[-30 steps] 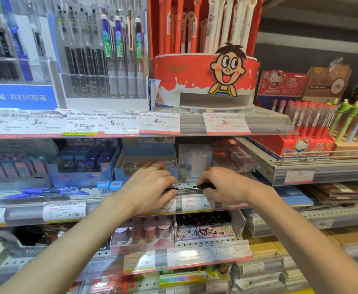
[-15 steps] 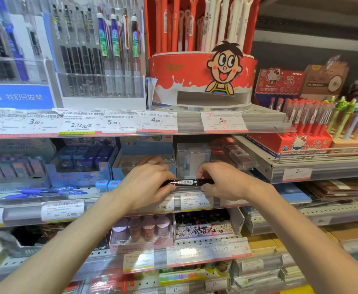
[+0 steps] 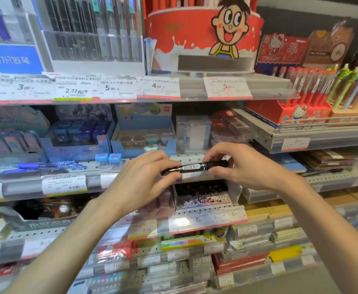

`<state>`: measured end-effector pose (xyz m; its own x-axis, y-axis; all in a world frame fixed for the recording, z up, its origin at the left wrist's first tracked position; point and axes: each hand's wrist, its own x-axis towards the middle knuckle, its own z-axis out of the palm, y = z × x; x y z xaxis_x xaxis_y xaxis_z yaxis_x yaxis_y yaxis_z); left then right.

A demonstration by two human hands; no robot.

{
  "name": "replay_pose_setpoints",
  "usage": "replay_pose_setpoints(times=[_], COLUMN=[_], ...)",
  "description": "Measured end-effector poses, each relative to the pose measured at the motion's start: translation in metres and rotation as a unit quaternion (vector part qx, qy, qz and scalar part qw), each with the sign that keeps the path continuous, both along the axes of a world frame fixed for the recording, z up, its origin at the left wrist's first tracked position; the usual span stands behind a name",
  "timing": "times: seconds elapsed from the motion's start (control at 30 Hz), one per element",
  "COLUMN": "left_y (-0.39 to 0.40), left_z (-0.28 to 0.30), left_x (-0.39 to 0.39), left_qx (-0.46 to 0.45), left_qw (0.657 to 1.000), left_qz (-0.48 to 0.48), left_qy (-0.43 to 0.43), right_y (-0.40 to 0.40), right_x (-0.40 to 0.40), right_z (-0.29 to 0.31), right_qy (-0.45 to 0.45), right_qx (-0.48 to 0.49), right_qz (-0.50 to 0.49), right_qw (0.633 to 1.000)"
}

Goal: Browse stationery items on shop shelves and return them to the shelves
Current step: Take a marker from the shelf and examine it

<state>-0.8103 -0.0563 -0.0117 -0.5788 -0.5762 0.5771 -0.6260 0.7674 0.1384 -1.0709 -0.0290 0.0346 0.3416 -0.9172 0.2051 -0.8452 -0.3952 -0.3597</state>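
Marker (image 3: 195, 167), white label unreadable, pinched between left hand (image 3: 144, 179) and right hand (image 3: 243, 166).

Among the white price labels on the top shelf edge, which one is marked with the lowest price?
The white price label reading 2.72, second readable one from the left, with a yellow-green bottom strip. Its neighbours read 3.00, 5.90 and 4.00.

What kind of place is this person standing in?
Most likely a stationery shop. Tiered shelves carry printed price tags along their edges, display boxes of pens stand on top, and both hands hold a black marker above an open box of black markers.
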Motion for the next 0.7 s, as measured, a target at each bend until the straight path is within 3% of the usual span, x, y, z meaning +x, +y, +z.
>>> replay_pose_setpoints(times=[0.2,0.37,0.57,0.7], left_y=[0.025,0.041,0.057,0.060], left_z=[-0.050,-0.094,-0.133,-0.149], left_x=[-0.011,-0.035,-0.077,-0.100], left_qx=[0.116,0.231,0.364,0.419], left_qw=[0.992,0.965,0.879,0.822], left_qz=[-0.024,0.017,0.089,0.135], left_qy=[0.044,0.122,0.296,0.361], right_y=[0.025,0.034,0.034,0.033], right_x=[-0.013,-0.034,-0.066,-0.085], right_z=[-0.045,-0.089,-0.133,-0.153], right_qy=[-0.015,-0.030,-0.057,-0.029], right_qx=[0.073,0.112,0.151,0.120], right_qz=[-0.013,-0.010,-0.009,-0.001], right_qw=[0.997,0.993,0.987,0.992])
